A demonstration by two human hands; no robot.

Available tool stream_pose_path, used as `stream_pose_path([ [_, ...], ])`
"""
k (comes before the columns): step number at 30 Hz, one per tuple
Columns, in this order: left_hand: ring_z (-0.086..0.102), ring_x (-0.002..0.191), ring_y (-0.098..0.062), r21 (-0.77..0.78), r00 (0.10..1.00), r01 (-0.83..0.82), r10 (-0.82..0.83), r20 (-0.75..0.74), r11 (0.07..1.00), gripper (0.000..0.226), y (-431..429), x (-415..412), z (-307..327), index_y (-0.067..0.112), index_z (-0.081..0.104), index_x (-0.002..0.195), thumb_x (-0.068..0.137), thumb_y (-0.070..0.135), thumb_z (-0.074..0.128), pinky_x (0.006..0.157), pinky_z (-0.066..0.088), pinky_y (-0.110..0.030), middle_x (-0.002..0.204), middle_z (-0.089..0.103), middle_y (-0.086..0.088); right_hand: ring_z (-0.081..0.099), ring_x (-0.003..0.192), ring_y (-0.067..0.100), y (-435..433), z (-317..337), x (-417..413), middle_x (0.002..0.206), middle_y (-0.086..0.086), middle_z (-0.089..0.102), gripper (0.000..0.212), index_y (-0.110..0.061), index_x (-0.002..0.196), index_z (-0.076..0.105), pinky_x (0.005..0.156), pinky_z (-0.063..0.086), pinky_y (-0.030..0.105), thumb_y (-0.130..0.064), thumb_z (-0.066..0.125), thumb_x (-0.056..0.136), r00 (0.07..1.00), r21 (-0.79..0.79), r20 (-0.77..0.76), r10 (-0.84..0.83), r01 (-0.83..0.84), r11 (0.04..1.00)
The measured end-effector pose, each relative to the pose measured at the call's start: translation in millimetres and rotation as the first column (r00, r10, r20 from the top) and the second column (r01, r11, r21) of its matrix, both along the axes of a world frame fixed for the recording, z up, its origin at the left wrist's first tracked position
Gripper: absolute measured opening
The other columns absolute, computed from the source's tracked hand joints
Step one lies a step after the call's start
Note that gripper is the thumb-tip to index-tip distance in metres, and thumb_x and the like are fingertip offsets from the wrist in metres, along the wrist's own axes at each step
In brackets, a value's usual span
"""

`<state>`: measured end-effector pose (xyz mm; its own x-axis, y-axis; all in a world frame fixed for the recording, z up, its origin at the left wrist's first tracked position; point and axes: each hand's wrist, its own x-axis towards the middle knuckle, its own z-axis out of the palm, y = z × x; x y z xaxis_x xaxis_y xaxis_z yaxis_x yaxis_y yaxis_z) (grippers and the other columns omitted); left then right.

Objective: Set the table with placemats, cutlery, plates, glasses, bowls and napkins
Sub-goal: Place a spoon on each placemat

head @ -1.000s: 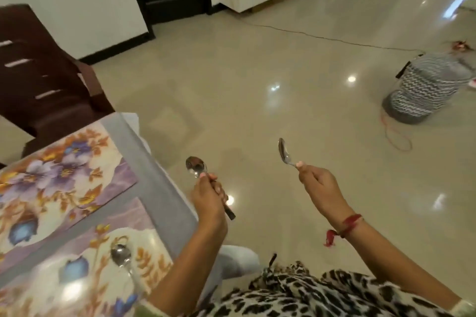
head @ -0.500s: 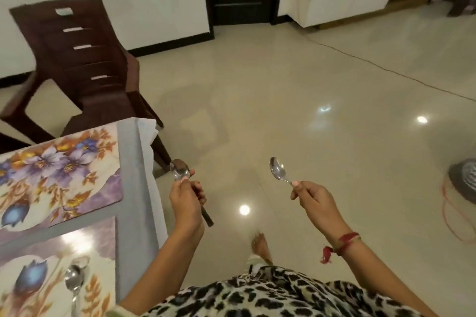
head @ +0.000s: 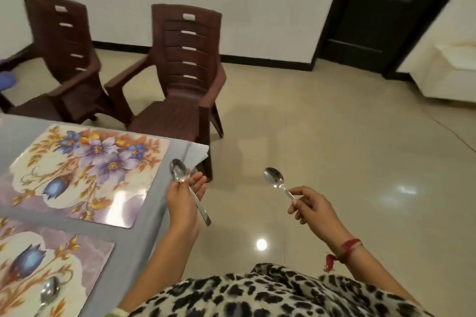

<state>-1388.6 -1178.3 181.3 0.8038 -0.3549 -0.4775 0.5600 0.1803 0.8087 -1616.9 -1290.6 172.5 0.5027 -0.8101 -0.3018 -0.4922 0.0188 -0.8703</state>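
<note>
While my left hand (head: pixel 181 203) grips the left spoon (head: pixel 177 170) at the table's (head: pixel 152 213) three o'clock edge, my right hand (head: pixel 315 211) pinches the right spoon (head: pixel 273 178).

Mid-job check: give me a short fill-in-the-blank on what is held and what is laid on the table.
1. The left hand and the right hand each hold one ___.
2. The far placemat bears no cutlery; the laid spoon rests on the ___ one.
3. ___ brown chairs stand beyond the table.
Missing: spoon; near; two.
</note>
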Motion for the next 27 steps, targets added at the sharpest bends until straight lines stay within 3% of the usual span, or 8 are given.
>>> stream_pose_path([
  [6,0.066,0.082,-0.019,0.013,0.948,-0.319,0.319,0.016,0.948,0.019,-23,60,-2,0.008,0.051,0.104,0.098,0.001,0.035,0.075,0.056,-0.026,0.092,0.064,-0.009,0.057,0.063,0.011,-93,-16,97,0.077,0.001,0.067,0.022,-0.022,0.094,0.059,0.057,0.045,0.018,-0.002,0.049,0.093,0.961,0.036,0.021,0.276,-0.277,0.96],
  [9,0.065,0.081,-0.018,-0.004,0.877,-0.481,0.481,0.01,0.877,0.019,-40,87,-4,0.012,0.052,0.103,0.098,0.001,0.036,0.075,0.054,-0.025,0.093,0.064,-0.009,0.057,0.066,0.013,-139,-20,151,0.081,0.001,0.066,0.024,-0.024,0.092,0.058,0.06,0.044,0.02,-0.002,0.049,0.093,0.908,0.007,0.034,0.418,-0.418,0.908],
  [14,0.068,0.08,-0.016,-0.056,0.732,-0.677,0.68,0.048,0.734,0.023,-62,137,12,0.005,0.049,0.118,0.098,0.002,0.04,0.065,0.056,-0.022,0.092,0.065,-0.01,0.058,0.063,0.007,-202,-5,249,0.079,0.001,0.063,0.027,-0.024,0.086,0.061,0.063,0.047,0.019,0.001,0.052,0.09,0.793,-0.066,0.04,0.608,-0.605,0.794],
  [18,0.069,0.084,-0.017,-0.068,0.59,-0.8,0.802,0.094,0.596,0.028,-60,162,17,0.005,0.05,0.123,0.097,0.0,0.039,0.073,0.058,-0.025,0.095,0.067,-0.009,0.057,0.059,0.001,-225,-5,346,0.074,-0.001,0.061,0.02,-0.012,0.088,0.064,0.065,0.049,0.018,0.003,0.051,0.09,0.606,-0.104,0.014,0.795,-0.79,0.604],
  [20,0.067,0.087,-0.017,-0.054,0.509,-0.855,0.855,0.101,0.515,0.025,-53,164,16,0.007,0.048,0.119,0.098,-0.001,0.037,0.072,0.058,-0.026,0.098,0.065,-0.009,0.056,0.064,0.007,-221,-9,389,0.075,-0.001,0.062,0.017,-0.011,0.089,0.065,0.068,0.048,0.022,0.001,0.053,0.09,0.54,-0.114,0.017,0.842,-0.835,0.538],
  [27,0.064,0.087,-0.015,0.028,0.164,-0.986,0.986,0.03,0.163,0.021,-28,187,-8,0.006,0.052,0.117,0.101,0.008,0.04,0.085,0.052,-0.031,0.099,0.063,-0.007,0.059,0.086,0.009,-173,-29,529,0.09,-0.005,0.065,0.018,-0.013,0.099,0.069,0.078,0.045,0.016,-0.004,0.057,0.089,0.227,-0.14,0.009,0.974,-0.964,0.226],
])
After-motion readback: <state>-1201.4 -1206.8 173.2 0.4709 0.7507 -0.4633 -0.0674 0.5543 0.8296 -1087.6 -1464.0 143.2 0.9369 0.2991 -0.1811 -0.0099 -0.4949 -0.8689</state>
